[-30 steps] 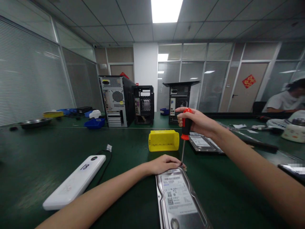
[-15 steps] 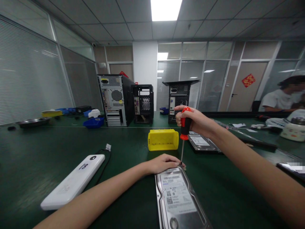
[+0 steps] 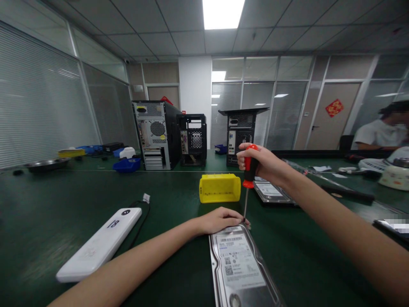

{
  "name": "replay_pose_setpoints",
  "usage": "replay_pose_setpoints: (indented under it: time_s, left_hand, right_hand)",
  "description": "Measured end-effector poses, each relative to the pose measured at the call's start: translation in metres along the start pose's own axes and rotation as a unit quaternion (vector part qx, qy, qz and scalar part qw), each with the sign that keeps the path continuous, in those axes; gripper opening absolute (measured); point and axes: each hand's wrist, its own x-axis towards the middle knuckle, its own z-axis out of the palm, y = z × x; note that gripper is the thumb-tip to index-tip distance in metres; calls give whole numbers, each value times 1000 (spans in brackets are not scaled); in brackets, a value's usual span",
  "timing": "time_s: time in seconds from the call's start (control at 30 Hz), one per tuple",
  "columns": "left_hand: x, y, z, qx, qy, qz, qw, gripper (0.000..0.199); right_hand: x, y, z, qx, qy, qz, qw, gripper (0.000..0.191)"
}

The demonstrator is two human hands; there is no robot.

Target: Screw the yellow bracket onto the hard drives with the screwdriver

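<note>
A silver hard drive (image 3: 241, 260) with a white label lies at the front of the green table. Across its far end rests my left hand (image 3: 221, 220), its fingers gripping the edge near the corner. My right hand (image 3: 262, 161) is closed round the red and black handle of a screwdriver (image 3: 249, 172). The screwdriver's shaft stands nearly upright, its tip down at the drive's far corner beside my left fingertips. Whether a screw sits under the tip cannot be made out.
Beyond the drive is a yellow bin (image 3: 220, 188), with a second hard drive (image 3: 270, 189) to its right. A white power bank (image 3: 100, 245) with a cable lies left. Computer cases (image 3: 156, 134) stand at the back, near a blue bin (image 3: 127, 164). A person (image 3: 380, 130) sits far right.
My right index finger, stretched out before, is now curled in closer to the screwdriver handle. The left hand and the hard drive stay in place.
</note>
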Motion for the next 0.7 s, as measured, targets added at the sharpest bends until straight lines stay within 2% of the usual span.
replay_pose_setpoints:
  time_s: [0.13,0.33,0.53,0.7]
  left_hand:
    - [-1,4,0,3,-1,-10,1000,35]
    - [-2,7,1,-4,0,-17,1000,35]
    - [-1,4,0,5,0,-3,1000,34]
    - [-3,7,0,3,-6,-16,1000,34]
  right_hand:
    - [-2,-3,1,-24,1,14,1000,22]
    - [-5,-10,-4,-84,-16,45,995,27]
    - [-10,-23,-14,-168,-43,31,984,29]
    - [-18,-36,-19,-266,-100,-15,958,23]
